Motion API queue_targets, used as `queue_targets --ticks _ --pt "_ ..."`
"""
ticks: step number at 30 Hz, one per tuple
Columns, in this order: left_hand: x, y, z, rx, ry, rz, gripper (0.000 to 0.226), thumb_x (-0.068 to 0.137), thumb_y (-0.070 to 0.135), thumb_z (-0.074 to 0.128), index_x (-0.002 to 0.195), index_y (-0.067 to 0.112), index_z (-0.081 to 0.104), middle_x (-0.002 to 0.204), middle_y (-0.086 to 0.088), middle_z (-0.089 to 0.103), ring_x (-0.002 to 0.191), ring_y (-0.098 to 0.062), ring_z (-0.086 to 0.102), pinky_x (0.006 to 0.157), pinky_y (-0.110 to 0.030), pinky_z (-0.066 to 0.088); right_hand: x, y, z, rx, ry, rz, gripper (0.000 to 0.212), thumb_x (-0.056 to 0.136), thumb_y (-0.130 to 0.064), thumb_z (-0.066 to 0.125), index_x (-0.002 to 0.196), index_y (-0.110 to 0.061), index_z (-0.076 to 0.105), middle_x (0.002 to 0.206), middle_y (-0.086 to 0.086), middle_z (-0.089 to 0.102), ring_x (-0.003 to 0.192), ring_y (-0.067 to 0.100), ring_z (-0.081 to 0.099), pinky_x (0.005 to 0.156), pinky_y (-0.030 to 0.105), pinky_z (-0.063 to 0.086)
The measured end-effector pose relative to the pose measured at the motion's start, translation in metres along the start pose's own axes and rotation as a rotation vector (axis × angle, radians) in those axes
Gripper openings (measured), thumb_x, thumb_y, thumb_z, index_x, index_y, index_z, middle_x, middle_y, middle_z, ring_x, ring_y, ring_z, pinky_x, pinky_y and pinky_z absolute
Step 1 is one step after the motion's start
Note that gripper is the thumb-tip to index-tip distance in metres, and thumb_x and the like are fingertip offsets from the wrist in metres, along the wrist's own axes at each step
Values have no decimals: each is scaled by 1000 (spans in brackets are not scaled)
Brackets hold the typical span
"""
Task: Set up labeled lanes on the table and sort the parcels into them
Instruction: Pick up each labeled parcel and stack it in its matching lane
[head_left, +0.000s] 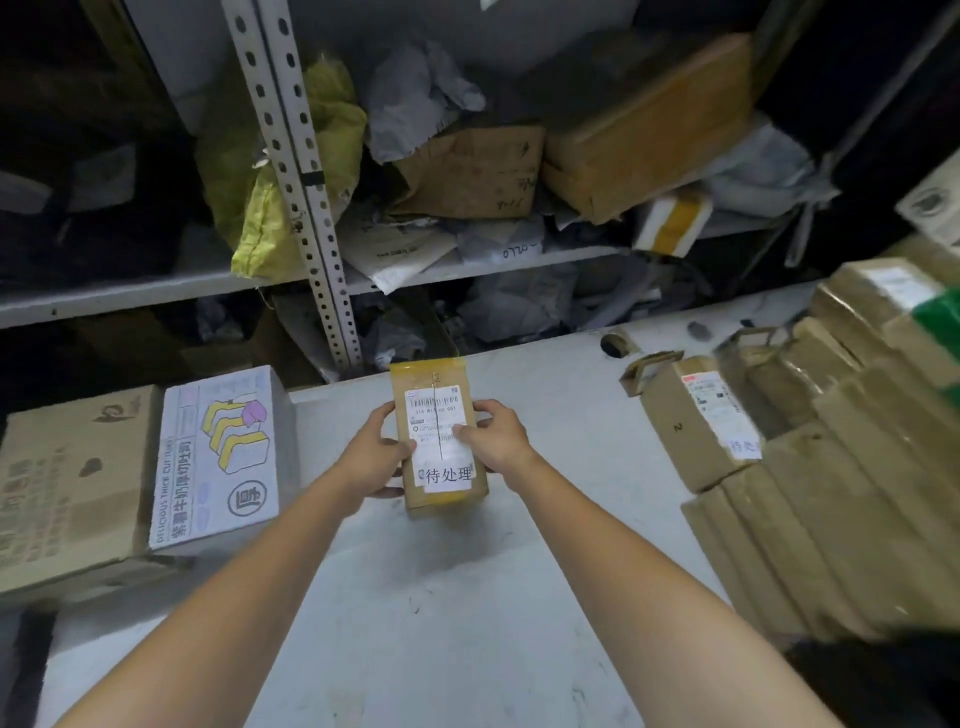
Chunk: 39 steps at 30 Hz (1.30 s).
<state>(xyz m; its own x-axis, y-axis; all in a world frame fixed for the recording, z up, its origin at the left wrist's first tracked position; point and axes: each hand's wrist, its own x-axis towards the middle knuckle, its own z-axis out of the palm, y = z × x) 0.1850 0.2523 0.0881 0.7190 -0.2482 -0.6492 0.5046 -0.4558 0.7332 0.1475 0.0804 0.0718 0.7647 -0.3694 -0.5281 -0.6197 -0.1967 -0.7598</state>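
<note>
Both bare forearms reach to 12 o'clock; left hand (375, 451) and right hand (497, 436) grip small brown cardboard parcel (438, 415) with white labels, mid grey table (467, 597); stacked brown parcels (831, 467) at 3 o'clock.

One parcel (439, 402), two hands (374, 457) (501, 439), two cartons (72, 483) (218, 457) on the left.

We are in a parcel depot: steel shelves (311, 208) crammed with mailers (415, 98), cartons (831, 493) stacked on the table (467, 623).
</note>
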Motion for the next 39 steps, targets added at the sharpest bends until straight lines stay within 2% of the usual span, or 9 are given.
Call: queue_targets --ticks 7,13,16,21,24,27,29,34,39 --pt "-41 15 70 69 -167 85 62 103 13 53 152 38 25 119 -7 68 101 -27 67 68 -39 59 -63 40 -74 72 162 34 47 88 -23 71 132 -24 54 107 1 68 99 24 69 89 46 58" --pt "-56 25 122 67 -234 110 64 102 12 55 152 39 24 120 -7 66 106 -30 66 88 -54 57 -83 67 -125 96 212 57 46 90 -21 70 133 -24 54 107 2 67 99 24 69 86 45 59" --pt "-52 27 145 38 -240 96 64 102 12 55 151 39 24 114 -3 66 106 -28 65 88 -54 57 -72 80 -145 86 205 54 47 90 -19 71 133 -24 53 108 4 67 99 26 69 85 48 60" --pt "-32 25 185 -17 -206 56 62 101 12 56 149 38 27 119 -4 66 105 -25 66 84 -51 59 -37 102 -177 58 143 64 46 89 -18 71 131 -25 54 108 5 67 97 26 70 84 49 60" --pt "-15 21 205 -37 -178 19 62 101 12 57 149 39 27 117 -2 68 102 -22 68 75 -44 61 -14 117 -188 49 99 78 47 90 -17 71 132 -23 53 111 6 67 99 27 69 85 47 60" --pt "1 21 220 -36 -154 -6 63 101 12 58 149 39 28 104 5 68 91 -14 68 60 -35 60 7 128 -196 37 72 73 46 90 -16 71 132 -24 53 110 7 66 100 27 69 88 47 58" --pt "13 24 229 -28 -139 -12 63 101 12 58 149 38 28 99 8 67 90 -12 68 57 -33 58 22 133 -201 39 61 67 46 89 -17 72 131 -24 54 108 6 67 100 27 69 90 49 58" --pt "38 31 250 -46 -117 -25 64 100 10 58 150 37 27 102 5 67 92 -14 67 65 -38 62 58 143 -214 35 56 76 48 88 -15 71 132 -22 54 109 8 69 99 28 70 92 49 57" --pt "56 37 259 -74 -118 -24 65 99 11 60 150 38 29 106 2 70 101 -20 69 80 -48 62 77 145 -224 37 78 83 54 91 -11 69 141 -15 50 104 7 68 100 27 69 94 44 56"
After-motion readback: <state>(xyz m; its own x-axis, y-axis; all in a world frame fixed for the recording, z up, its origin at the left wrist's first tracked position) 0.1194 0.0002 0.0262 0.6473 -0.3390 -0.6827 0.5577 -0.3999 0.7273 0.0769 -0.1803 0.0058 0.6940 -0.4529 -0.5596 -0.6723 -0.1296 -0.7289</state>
